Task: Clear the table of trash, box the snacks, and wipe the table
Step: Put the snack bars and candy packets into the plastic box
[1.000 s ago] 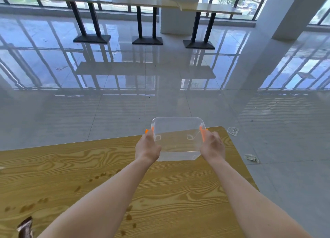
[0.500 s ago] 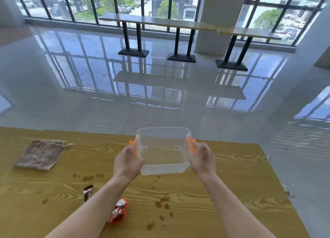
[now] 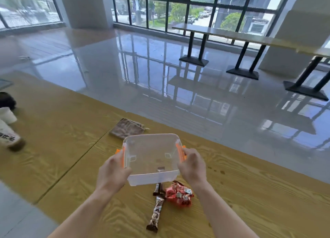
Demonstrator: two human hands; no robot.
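Clear plastic box: one, with two orange side latches; we held it just above the wooden table, open side up.
Left hand: we had it clamped on the box's left latch side, thumb over the rim.
Right hand: we had it curled around the box's right latch side, so two hands on one box.
Snacks: we counted three near the box's near edge: one long dark bar lying toward us, one short dark bar partly under the box, one red wrapped pack just right of the bars.
Cloth: one, brown and folded, lying just beyond the box's far left corner.
Cups: well left of the box we saw one white cup and one tipped printed cup.
Dark object: one, beyond the cups; too blurred to tell what.
Stains: a few brown spots right of the box.
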